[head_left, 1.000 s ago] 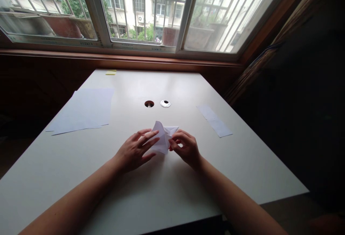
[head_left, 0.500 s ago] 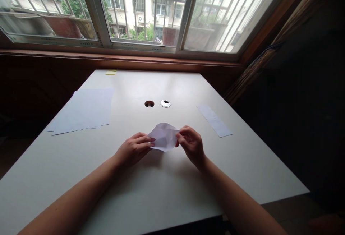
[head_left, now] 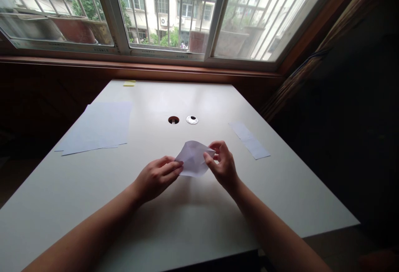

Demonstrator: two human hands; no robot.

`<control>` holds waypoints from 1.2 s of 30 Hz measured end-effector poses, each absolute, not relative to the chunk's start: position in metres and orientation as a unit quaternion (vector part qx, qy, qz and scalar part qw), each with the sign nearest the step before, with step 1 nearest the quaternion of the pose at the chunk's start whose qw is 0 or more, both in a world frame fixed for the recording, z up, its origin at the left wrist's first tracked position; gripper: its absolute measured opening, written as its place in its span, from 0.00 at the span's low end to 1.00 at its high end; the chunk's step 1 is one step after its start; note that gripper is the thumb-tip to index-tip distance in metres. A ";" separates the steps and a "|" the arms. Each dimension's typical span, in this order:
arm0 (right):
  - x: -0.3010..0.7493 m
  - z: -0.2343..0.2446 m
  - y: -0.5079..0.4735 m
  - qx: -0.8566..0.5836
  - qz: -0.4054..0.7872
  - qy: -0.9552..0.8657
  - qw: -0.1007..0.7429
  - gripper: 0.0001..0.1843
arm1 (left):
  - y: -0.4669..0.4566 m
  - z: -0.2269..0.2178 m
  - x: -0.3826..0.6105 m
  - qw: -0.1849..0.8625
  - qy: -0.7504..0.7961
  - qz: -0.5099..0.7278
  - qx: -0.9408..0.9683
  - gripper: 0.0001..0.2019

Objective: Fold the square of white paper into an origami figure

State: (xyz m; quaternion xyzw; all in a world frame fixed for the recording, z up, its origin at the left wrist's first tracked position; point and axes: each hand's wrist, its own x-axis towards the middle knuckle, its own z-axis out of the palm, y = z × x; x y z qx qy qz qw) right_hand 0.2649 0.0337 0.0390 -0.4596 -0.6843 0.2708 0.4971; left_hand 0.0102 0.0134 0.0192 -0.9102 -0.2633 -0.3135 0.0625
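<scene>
A small creased piece of white paper (head_left: 193,159) is held up over the white table, its surface bent and catching shadow. My left hand (head_left: 160,175) is closed on its left corner, thumb and fingers pinching the edge. At the opposite corner my right hand (head_left: 223,164) has its thumb on the near face and its curled fingers behind, the pointed tip showing between them. Beneath the paper a soft shadow lies on the table.
Larger white sheets (head_left: 96,126) lie on the table's left, and a paper strip (head_left: 250,141) on its right. Beyond my hands are a round cable hole (head_left: 173,120) and its metal cover (head_left: 192,119). A yellow sticky pad (head_left: 129,83) sits at the far edge, below the window.
Both hands and the paper have shifted slightly right. My right thumb and fingers are a little further apart around the paper's corner, and more of its pointed tip shows.
</scene>
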 end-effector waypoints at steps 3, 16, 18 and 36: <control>0.259 0.053 0.031 -0.474 0.182 -0.729 0.459 0.27 | 0.008 0.022 0.012 0.091 -0.262 -0.302 -0.912 0.13; 0.267 0.092 0.043 -0.528 0.049 -0.791 0.304 0.23 | 0.006 0.021 0.014 0.086 -0.280 -0.295 -0.909 0.14; 0.272 0.095 0.048 -0.534 0.056 -0.791 0.294 0.22 | 0.007 0.021 0.014 0.074 -0.290 -0.305 -0.904 0.13; 0.265 0.106 0.068 -0.482 0.193 -0.819 0.243 0.10 | 0.013 0.016 0.009 0.041 -0.321 -0.279 -0.904 0.10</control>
